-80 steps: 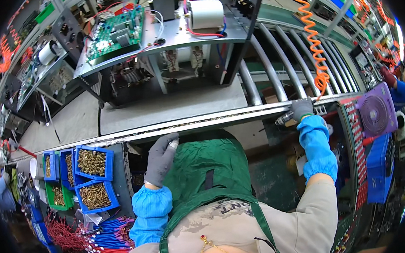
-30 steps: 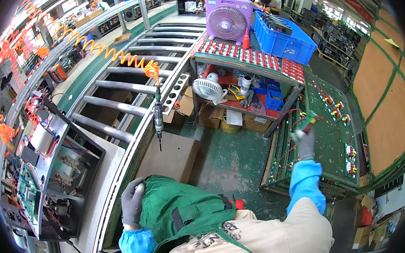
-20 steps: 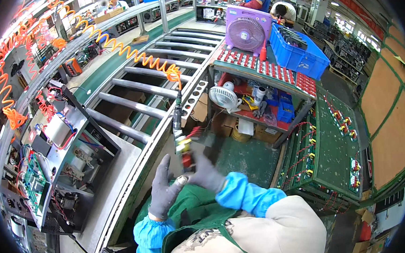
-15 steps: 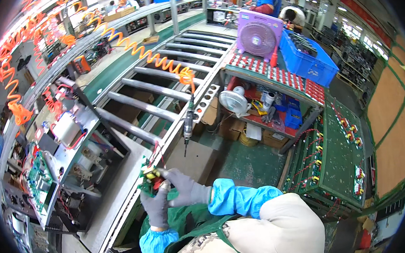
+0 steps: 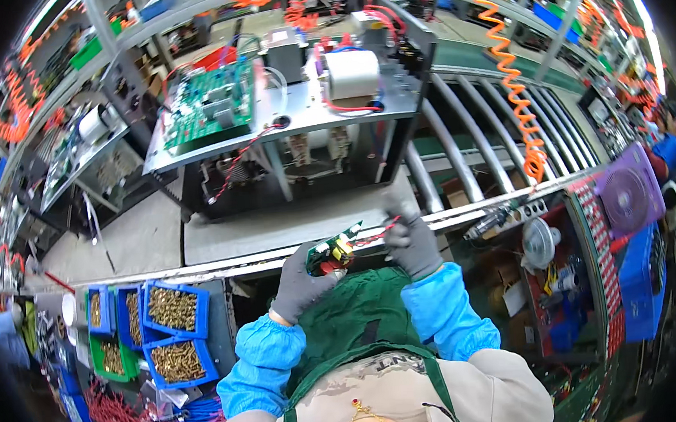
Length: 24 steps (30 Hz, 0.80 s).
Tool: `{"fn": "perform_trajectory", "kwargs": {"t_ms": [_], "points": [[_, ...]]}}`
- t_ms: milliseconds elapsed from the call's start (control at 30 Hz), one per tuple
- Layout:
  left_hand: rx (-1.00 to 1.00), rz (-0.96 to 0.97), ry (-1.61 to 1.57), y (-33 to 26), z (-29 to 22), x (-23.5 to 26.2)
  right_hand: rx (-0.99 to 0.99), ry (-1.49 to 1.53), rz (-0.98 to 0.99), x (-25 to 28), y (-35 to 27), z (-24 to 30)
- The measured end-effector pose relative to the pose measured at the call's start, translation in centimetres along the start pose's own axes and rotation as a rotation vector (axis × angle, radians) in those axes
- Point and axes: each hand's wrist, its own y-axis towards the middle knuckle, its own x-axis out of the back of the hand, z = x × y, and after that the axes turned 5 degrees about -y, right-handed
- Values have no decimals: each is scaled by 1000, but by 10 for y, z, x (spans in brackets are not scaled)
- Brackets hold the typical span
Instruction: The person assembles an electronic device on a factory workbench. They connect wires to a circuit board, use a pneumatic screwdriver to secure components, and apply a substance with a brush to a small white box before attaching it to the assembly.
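Note:
A small green circuit board with a yellow transformer and red parts is gripped in my gloved left hand, in front of the line's near edge. Twisted red wires run from the board to my right hand, whose gloved fingers are closed around their end; the fingertips are slightly blurred. Just beyond my hands stands an open metal machine chassis. It carries a large green circuit board, a white cylinder and a loose red-black wire pair hanging down its front.
Blue bins of screws and a green bin stand at the left, above bundles of red and blue wires. Metal rollers continue to the right. A power screwdriver hangs from an orange coiled hose. A purple fan stands far right.
My view and body have swung left, from the rollers to the chassis. My hands, close together on the board before, are now apart, with the wires stretched between them.

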Motion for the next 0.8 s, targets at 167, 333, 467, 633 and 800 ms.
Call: {"fn": "perform_trajectory", "kwargs": {"t_ms": [167,333,467,633,800], "points": [[105,-201,-123,-14,9,38,453,-347,-36,-79,12,50],[266,-131,-325,-31,26,61,814,-656,45,-148,21,40],[284,-188,-294,-42,52,70,420,-1827,211,-145,66,7],[262,-210,-325,-54,41,70,674,-2058,-13,-104,139,-31],[236,-209,-250,-60,50,77,631,-1991,-48,-118,152,-49]]}}
